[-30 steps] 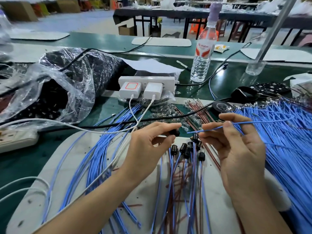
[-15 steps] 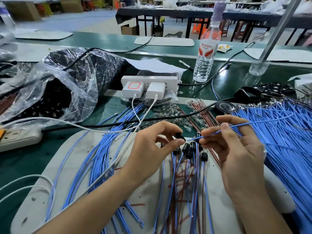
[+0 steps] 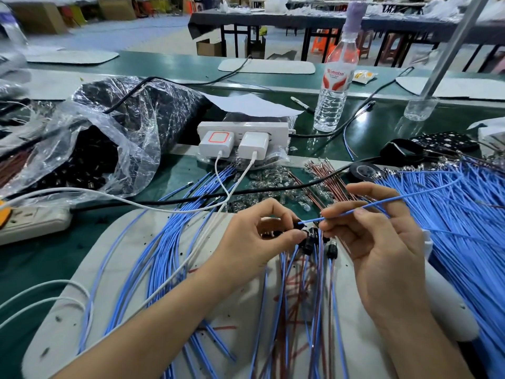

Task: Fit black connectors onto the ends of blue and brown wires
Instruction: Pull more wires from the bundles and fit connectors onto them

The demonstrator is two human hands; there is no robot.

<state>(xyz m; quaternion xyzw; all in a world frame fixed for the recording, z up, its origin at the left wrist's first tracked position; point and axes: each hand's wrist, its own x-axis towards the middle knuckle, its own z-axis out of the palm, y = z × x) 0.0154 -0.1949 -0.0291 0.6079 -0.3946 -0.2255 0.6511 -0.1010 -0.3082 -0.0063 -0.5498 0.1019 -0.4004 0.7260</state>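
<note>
Left hand (image 3: 254, 239): thumb and forefinger clamped on 1 small black plastic connector (image 3: 298, 226), held above the pale grey work mat (image 3: 54, 337). Right hand (image 3: 382, 250): thumb and forefinger pinch 1 thin blue insulated wire (image 3: 410, 197). Wire tip meets the connector; cannot tell if seated. Black-capped wire ends (image 3: 310, 242) lie just below.

Right hand (image 3: 382, 250) moved nearer left hand (image 3: 254, 239), blue wire (image 3: 382, 202) tip now at black connector (image 3: 296, 227), gap closed
</note>
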